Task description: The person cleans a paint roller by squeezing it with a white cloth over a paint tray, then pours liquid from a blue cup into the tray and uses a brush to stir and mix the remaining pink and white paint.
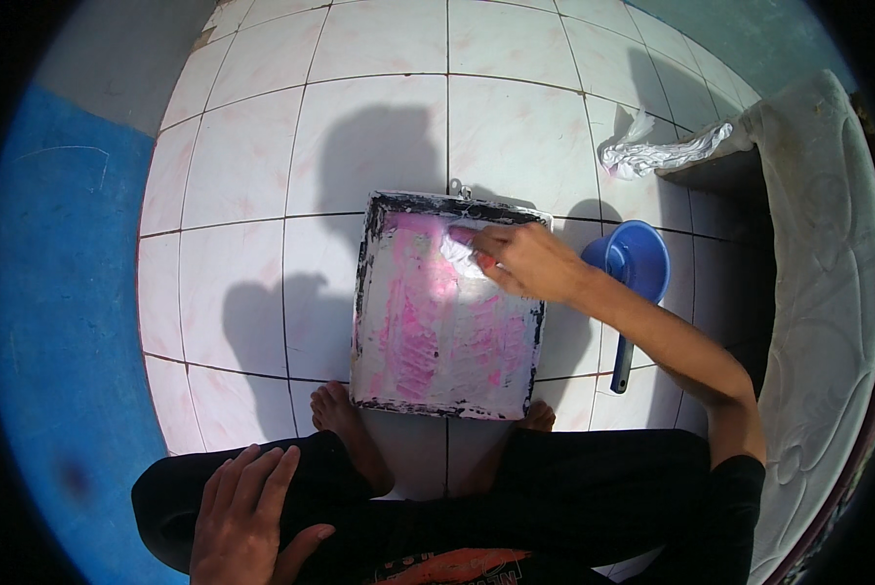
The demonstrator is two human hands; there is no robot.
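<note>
A rectangular board (pixel 428 351) with a raised, chipped black and white rim lies on the floor between my feet. Its inner face is whitish with pink smears, and a small metal loop juts from its far edge. My right hand (pixel 527 261) is closed on a crumpled white cloth (pixel 460 253) and presses it to the upper part of the board. A bit of reddish colour shows by the fingers, too small to name. My left hand (pixel 247 515) rests on my left thigh, fingers stretched out, holding nothing.
Right of the board stands a blue dipper (pixel 642 255) with a dark handle pointing toward me. Farther right are a bunched white cloth (pixel 667 154) and a pale quilted mattress (pixel 818 292). A blue wall (pixel 67 322) bounds the tiled floor (pixel 233 175) at left.
</note>
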